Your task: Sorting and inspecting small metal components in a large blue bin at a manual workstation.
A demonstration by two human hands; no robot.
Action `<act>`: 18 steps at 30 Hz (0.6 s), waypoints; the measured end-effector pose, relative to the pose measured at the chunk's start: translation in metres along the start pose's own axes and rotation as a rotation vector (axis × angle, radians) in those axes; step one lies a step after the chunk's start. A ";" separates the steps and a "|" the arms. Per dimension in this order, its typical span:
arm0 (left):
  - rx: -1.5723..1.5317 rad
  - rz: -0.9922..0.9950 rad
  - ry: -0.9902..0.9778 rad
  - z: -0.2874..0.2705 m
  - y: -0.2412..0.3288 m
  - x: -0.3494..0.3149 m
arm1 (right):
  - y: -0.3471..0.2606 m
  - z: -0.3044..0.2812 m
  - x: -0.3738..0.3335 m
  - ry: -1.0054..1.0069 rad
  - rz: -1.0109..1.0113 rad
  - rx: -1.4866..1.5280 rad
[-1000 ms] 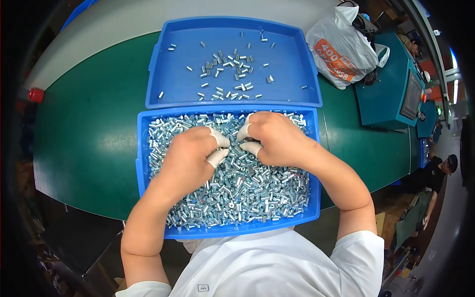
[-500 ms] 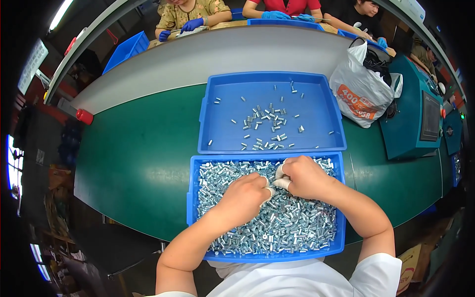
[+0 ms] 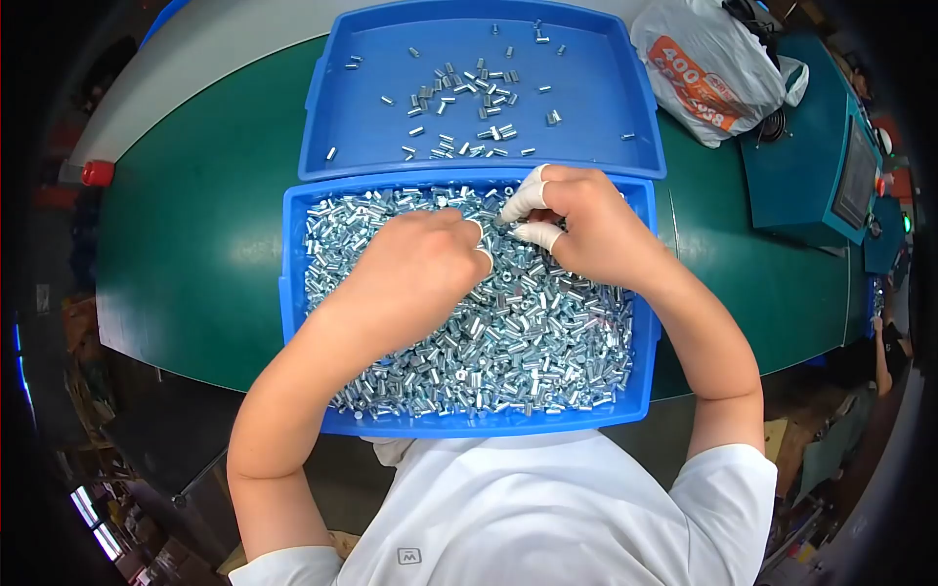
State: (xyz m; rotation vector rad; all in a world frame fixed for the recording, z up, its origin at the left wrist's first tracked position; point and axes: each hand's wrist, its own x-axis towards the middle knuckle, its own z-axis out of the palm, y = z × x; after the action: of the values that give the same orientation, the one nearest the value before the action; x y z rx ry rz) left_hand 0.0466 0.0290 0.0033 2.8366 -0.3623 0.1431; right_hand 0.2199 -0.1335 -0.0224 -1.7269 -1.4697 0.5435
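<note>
I can't tell if left hand [image 3: 422, 256] or right hand [image 3: 593, 227] grips metal bits [image 3: 508, 327]. Small, smooth bits could slip.

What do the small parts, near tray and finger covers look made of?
Small parts: probably plated metal, bright, from their silvery, bluish glints.
Near tray: likely moulded plastic, smooth, from its even blue and rounded corners.
Finger covers: perhaps latex, matte off-white, clinging closely.
</note>
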 end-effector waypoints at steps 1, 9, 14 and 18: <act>0.005 -0.002 -0.023 0.001 0.001 0.000 | -0.001 0.001 -0.001 -0.020 0.020 0.012; -0.145 -0.212 0.095 0.005 -0.011 -0.024 | 0.003 0.007 0.006 -0.216 -0.201 -0.095; -0.278 -0.275 0.288 0.002 -0.017 -0.032 | -0.007 0.001 0.015 -0.330 -0.165 -0.166; -0.490 -0.448 0.344 -0.001 -0.021 -0.051 | -0.013 0.003 0.019 -0.381 -0.087 -0.261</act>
State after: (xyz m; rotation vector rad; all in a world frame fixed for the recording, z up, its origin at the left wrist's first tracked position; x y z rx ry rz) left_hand 0.0026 0.0609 -0.0080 2.2791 0.2774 0.3818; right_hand 0.2142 -0.1147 -0.0112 -1.8148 -1.9474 0.6876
